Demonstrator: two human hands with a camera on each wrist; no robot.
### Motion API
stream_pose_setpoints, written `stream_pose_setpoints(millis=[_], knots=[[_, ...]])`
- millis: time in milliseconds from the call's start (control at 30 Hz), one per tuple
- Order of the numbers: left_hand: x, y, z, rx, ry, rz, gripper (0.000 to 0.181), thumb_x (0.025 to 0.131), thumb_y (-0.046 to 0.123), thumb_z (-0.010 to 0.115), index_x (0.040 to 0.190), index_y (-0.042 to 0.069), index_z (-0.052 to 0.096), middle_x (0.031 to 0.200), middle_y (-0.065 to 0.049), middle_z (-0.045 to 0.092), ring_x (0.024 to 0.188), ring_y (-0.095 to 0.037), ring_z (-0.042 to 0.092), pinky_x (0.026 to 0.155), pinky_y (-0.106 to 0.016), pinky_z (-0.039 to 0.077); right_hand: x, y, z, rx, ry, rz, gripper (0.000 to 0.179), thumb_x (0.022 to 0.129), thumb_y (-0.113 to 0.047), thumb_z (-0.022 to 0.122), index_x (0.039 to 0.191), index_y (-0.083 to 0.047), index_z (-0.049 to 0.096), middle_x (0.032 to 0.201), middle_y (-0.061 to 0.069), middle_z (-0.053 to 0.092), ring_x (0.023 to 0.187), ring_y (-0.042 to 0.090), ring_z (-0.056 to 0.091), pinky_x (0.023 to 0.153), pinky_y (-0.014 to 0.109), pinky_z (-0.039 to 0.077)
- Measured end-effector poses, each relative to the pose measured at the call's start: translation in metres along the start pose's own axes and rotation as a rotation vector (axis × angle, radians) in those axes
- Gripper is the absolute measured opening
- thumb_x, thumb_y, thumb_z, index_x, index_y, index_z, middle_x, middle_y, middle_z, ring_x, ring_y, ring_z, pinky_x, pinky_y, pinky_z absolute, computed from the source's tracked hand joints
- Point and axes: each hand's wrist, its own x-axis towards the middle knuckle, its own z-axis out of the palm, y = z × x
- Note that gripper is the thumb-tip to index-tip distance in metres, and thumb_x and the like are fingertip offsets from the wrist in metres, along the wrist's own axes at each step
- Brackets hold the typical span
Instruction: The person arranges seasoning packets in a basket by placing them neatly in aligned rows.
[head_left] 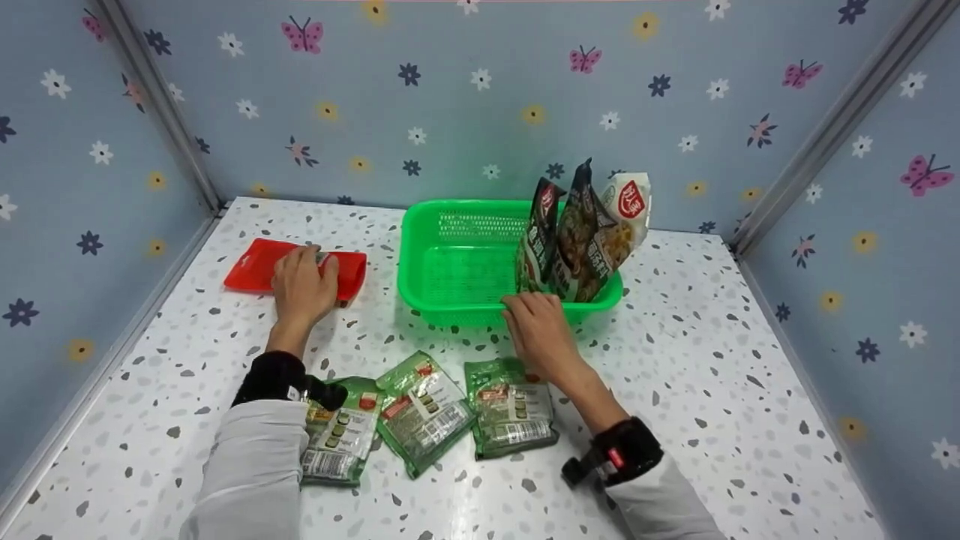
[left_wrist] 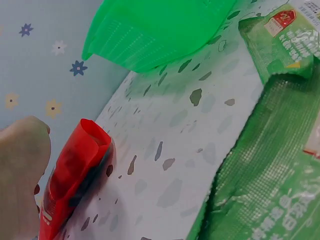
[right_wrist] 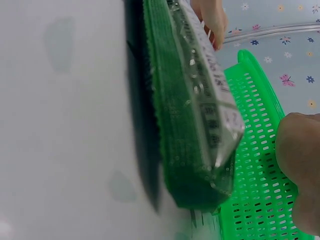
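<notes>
My left hand (head_left: 304, 289) lies over a red packet (head_left: 251, 270) at the table's left, fingers bent across it and thumb at its right part. In the left wrist view the packet's near end (left_wrist: 75, 165) curls up like a tube. At the front wall of a green plastic basket (head_left: 457, 307), my right hand (head_left: 544, 330) hooks its fingers over the rim. The right wrist view has that hand (right_wrist: 302, 160) against the perforated basket wall (right_wrist: 255, 190). Two dark food packets (head_left: 538, 236) and one with a white top (head_left: 634, 206) stand upright in the basket's right half.
Three green food packets lie in front of the basket: one (head_left: 341, 435) by the left wrist, one (head_left: 424, 412) in the middle and one (head_left: 514, 409) beside the right forearm. Patterned panels (head_left: 480, 112) border the speckled table (head_left: 712, 375) at the back and both sides.
</notes>
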Motion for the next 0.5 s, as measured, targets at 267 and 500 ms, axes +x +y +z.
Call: stream_pose_setpoints(millis=[267, 500], knots=[[0.0053, -0.0068, 0.0047, 0.096, -0.09, -0.062, 0.067, 0.12, 0.042, 0.034, 0.174, 0.003, 0.037, 0.183, -0.032, 0.024, 0.168, -0.06, 0.017, 0.134, -0.085, 0.014, 0.0, -0.0014, -0.0021, -0.005, -0.005, -0.001, 0.02, 0.113, -0.017, 0.069, 0.13, -0.008, 0.076, 0.115, 0.011, 0.078, 0.102, 0.03, 0.071, 0.091, 0.045, 0.052], [0.0112, -0.0022, 0.0085, 0.098, -0.131, -0.114, 0.067, 0.121, 0.047, 0.029, 0.173, 0.007, 0.04, 0.185, -0.031, 0.017, 0.169, -0.059, 0.009, 0.129, -0.092, 0.013, 0.0, -0.0005, -0.0013, 0.001, -0.019, 0.018, 0.021, 0.114, -0.018, 0.067, 0.13, -0.008, 0.077, 0.115, 0.011, 0.078, 0.102, 0.03, 0.071, 0.091, 0.045, 0.053]])
